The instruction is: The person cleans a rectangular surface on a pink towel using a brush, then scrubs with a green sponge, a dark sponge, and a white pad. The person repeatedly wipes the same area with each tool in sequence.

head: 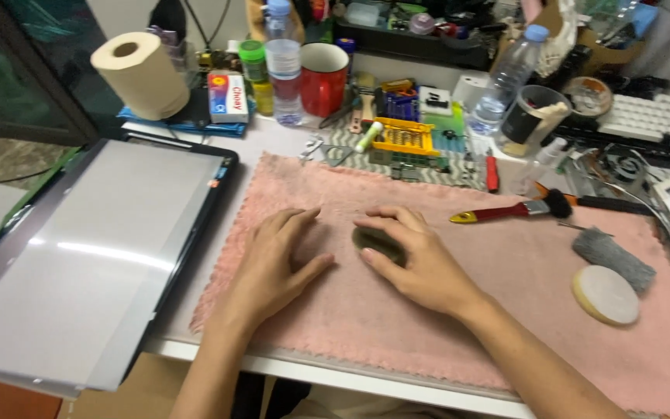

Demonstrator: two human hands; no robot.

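Note:
My left hand (277, 260) lies flat, fingers apart, on a pink towel (505, 310) spread over the desk; it holds nothing. My right hand (416, 260) curls over a small dark round object (374, 240) on the towel, thumb and fingers around it. The two hands are close together, with the object just right of my left fingertips. Most of the object is hidden under my right fingers.
A large flat screen panel (94, 256) lies at the left, overhanging the desk edge. On the towel's right are a red-handled brush (505, 209), a grey cloth roll (613, 258) and a white disc (605, 294). Paper roll (139, 74), red mug (323, 77), bottles and tools crowd the back.

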